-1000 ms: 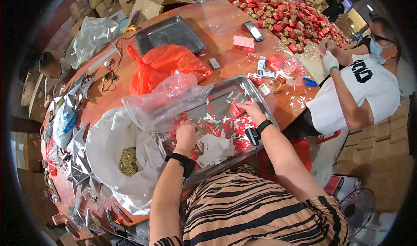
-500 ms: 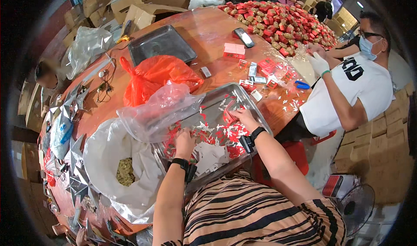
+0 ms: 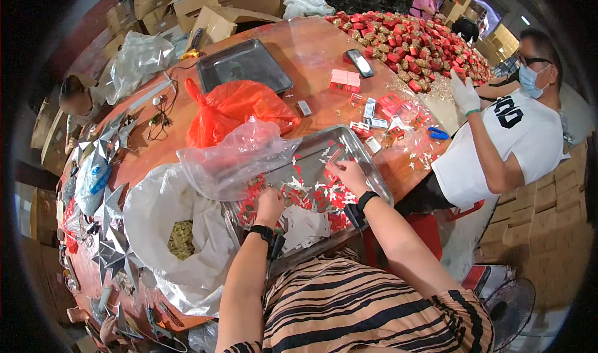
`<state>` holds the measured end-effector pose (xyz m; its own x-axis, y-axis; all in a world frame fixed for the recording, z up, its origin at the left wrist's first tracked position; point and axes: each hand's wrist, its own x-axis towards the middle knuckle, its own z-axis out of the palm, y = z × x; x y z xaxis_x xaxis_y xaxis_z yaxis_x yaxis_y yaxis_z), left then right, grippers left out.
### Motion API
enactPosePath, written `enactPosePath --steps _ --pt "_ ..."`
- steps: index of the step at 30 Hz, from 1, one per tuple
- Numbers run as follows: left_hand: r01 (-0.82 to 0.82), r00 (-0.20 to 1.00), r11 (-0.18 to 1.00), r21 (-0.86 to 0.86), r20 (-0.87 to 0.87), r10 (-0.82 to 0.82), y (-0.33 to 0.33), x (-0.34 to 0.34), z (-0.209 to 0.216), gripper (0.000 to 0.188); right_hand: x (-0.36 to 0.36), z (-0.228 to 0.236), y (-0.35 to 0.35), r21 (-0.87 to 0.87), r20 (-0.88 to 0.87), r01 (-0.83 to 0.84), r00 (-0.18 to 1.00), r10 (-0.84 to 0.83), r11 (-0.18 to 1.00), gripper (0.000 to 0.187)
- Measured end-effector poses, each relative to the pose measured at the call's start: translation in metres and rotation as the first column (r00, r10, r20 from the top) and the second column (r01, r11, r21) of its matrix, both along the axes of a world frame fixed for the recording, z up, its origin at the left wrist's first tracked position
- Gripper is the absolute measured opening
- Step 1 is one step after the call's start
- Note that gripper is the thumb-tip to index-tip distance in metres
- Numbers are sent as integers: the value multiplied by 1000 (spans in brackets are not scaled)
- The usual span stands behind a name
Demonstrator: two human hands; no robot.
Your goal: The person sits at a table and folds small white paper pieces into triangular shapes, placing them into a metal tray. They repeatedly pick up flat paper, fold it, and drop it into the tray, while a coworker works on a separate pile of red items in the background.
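A metal tray [image 3: 381, 188] sits in front of me, strewn with small red and white cut-out paper pieces [image 3: 305, 188]. My left hand [image 3: 270, 205] is low over its left side among red pieces, the fingers curled together; whatever they grip is too small to name. My right hand [image 3: 350, 175] is over the tray's right half, with thumb and fingers pinched on a small red-and-white card piece [image 3: 334, 156]. Plain white card pieces [image 3: 304, 228] lie heaped at the tray's near edge. Clear plastic [image 3: 233, 160] drapes over the tray's far left corner.
Left of the tray stands a white plastic sack [image 3: 146, 210]. Beyond are a red plastic bag [image 3: 240, 107], a dark tray [image 3: 243, 63] and a phone [image 3: 359, 63]. Small boxes [image 3: 344, 80] and blue snips [image 3: 438, 133] lie rightward. A masked co-worker [image 3: 504, 141] sits at right.
The whole view has shifted slightly. My right hand still pinches its card piece, and my left fingers stay low in the pieces. The co-worker's gloved hand has risen.
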<state>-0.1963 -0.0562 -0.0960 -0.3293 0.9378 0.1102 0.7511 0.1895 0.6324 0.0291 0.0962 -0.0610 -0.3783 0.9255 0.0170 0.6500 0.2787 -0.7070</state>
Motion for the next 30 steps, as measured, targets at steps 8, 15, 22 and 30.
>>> enactPosePath --steps 8,15,22,30 --pt "-132 782 991 -15 613 114 -18 -5 27 10 -8 4 -43 167 331 -489 846 419 856 16" --pt "-194 409 980 -51 904 128 -45 -5 47 7 -6 -1 -61 -129 5 -226 974 228 966 37" --pt "-192 317 978 -76 939 135 -54 6 65 8 -11 -30 -35 -334 -17 -99 995 99 937 49" --pt "-217 237 974 -61 965 113 -54 11 73 7 -5 -37 -35 -330 -130 -103 990 63 938 40"
